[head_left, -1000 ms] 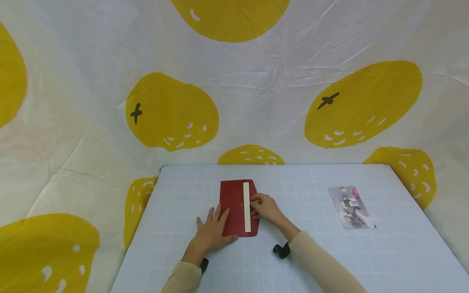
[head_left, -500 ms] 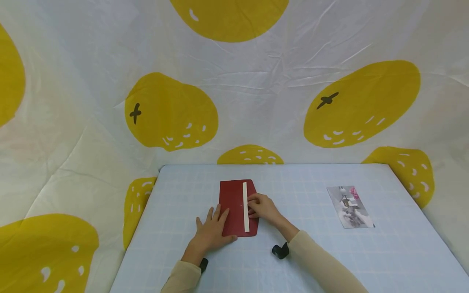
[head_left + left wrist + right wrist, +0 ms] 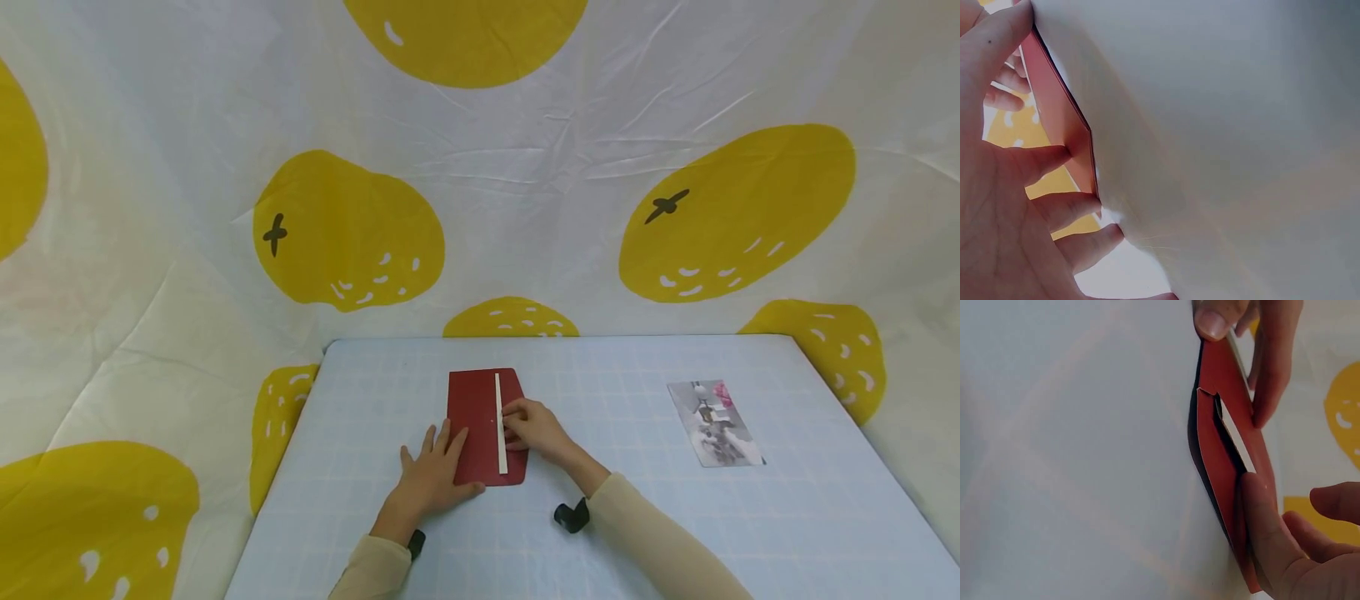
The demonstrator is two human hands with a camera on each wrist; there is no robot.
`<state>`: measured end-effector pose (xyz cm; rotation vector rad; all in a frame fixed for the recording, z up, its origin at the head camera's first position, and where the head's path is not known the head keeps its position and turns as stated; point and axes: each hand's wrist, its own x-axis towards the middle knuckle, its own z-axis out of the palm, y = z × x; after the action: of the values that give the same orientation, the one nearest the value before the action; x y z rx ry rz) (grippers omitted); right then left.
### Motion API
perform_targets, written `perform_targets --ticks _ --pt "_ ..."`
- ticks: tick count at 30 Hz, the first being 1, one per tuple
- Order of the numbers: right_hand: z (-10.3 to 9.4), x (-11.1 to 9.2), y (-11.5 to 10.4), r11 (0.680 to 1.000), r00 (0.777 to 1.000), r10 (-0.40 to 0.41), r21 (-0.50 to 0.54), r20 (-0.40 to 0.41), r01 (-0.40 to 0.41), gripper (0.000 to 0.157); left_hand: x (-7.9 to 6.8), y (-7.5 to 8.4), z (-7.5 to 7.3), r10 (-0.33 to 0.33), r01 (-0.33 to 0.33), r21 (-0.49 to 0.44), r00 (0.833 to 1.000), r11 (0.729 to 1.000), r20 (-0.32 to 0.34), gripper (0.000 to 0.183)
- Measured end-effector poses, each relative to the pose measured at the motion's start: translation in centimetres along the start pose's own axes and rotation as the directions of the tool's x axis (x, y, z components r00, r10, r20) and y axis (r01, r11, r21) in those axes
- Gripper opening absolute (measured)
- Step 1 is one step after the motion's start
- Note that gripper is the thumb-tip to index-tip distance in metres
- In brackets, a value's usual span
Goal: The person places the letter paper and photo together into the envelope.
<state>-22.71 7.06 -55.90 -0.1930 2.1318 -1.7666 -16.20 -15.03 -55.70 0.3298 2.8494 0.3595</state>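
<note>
Pale-blue tbl (image 3: pixel 637 417), L hand (image 3: pixel 430 485) spread on red env. (image 3: pixel 472 400), R hand (image 3: pixel 542 432) fingers apart, against white strip (image 3: pixel 500 423)

Soft, even light fills the head view, glossing the creased backdrop (image 3: pixel 525 192). The wrist views are hazier — the tabletop (image 3: pixel 1229 187) blurs to smooth grey, darkening toward the left one's upper right corner (white glare sits beside the left hand (image 3: pixel 1016 212)) — its faint lines out of focus.

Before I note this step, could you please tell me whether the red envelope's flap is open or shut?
Open: in the head view, the flap extends right of the white strip, leaving it uncovered.
</note>
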Motion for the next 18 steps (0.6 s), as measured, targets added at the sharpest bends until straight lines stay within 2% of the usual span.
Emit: perform_targets --ticks 10,18 --pt "0.7 -1.1 0.1 0.999 1.0 0.003 0.049 0.011 -0.003 0.024 0.0 0.0 0.2 0.0 0.0 0.007 1.0 1.0 -0.009 0.099" --pt "1.0 -1.6 0.1 0.999 1.0 -0.002 0.051 0.009 0.001 0.026 0.0 0.0 0.3 0.003 -0.003 0.01 1.0 1.0 -0.013 0.099"
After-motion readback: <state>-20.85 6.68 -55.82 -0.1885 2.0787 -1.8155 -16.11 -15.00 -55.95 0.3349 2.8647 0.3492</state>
